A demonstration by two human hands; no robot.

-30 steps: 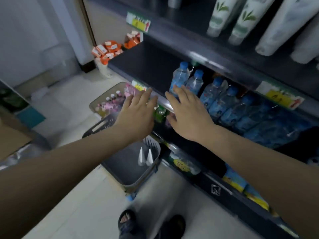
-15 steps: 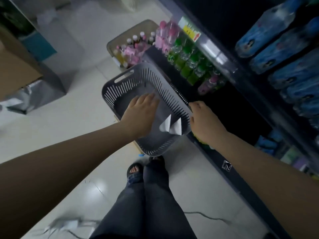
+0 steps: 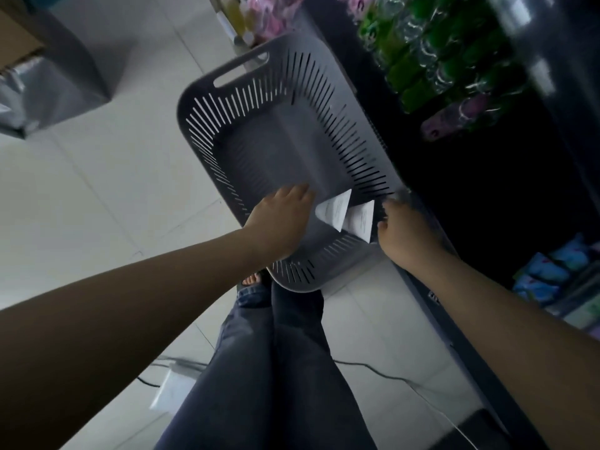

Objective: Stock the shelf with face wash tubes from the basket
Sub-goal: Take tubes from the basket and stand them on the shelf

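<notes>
A grey slotted basket (image 3: 201, 92) stands on the floor against the dark shelf unit (image 3: 506, 203). Two white face wash tubes lie in its near right corner, one (image 3: 335, 211) to the left and the other (image 3: 362, 219) against the right wall. My left hand (image 3: 281, 219) reaches into the basket with fingers extended, fingertips just beside the left tube and holding nothing. My right hand (image 3: 402, 230) is at the basket's right rim next to the right tube, with its fingers curled and blurred.
Green bottles (image 3: 431, 60) and pink bottles (image 3: 269, 14) fill the low shelf beyond the basket. Blue packs (image 3: 545, 274) sit lower right. A silver-wrapped box (image 3: 48, 89) stands at far left. My legs (image 3: 276, 352), a cable (image 3: 373, 368) and a white block (image 3: 172, 389) are on the floor.
My view has tipped from the shelf down to the basket. Both hands dropped from the water-bottle shelf into the basket's near corner, closing on the two tubes.
</notes>
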